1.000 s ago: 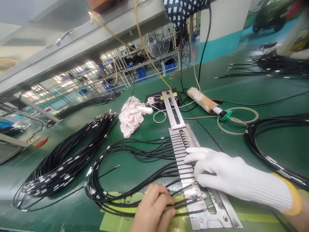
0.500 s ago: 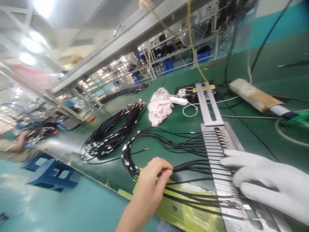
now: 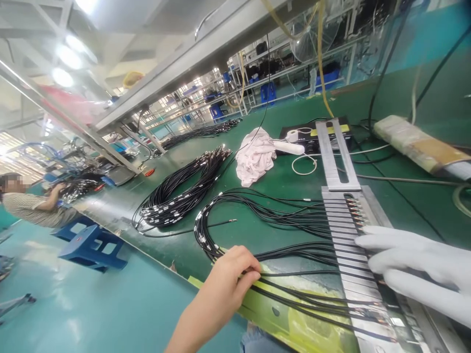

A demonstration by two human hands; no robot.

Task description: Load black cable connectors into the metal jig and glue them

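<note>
My bare left hand (image 3: 228, 277) pinches thin black cables (image 3: 257, 223) near the green bench's front edge. These cables loop left and run right into the slots of a metal comb fixture (image 3: 344, 230). My right hand (image 3: 412, 267), in a white glove, lies flat with spread fingers on the fixture, pressing the cable ends with brass tips down. A yellow-green plate (image 3: 294, 318) lies under the near cables.
A bundle of black cables (image 3: 184, 191) lies left of the loop, another (image 3: 200, 132) further back. A pink cloth (image 3: 255, 157), a black box (image 3: 312, 135) and a taped tube (image 3: 415, 142) sit behind. A seated person (image 3: 29, 206) and a blue stool (image 3: 93, 242) are left.
The view has swung left and now shows the floor and the seated person. My left hand stayed pinched on the cables at the bench edge; my gloved hand stayed on the fixture.
</note>
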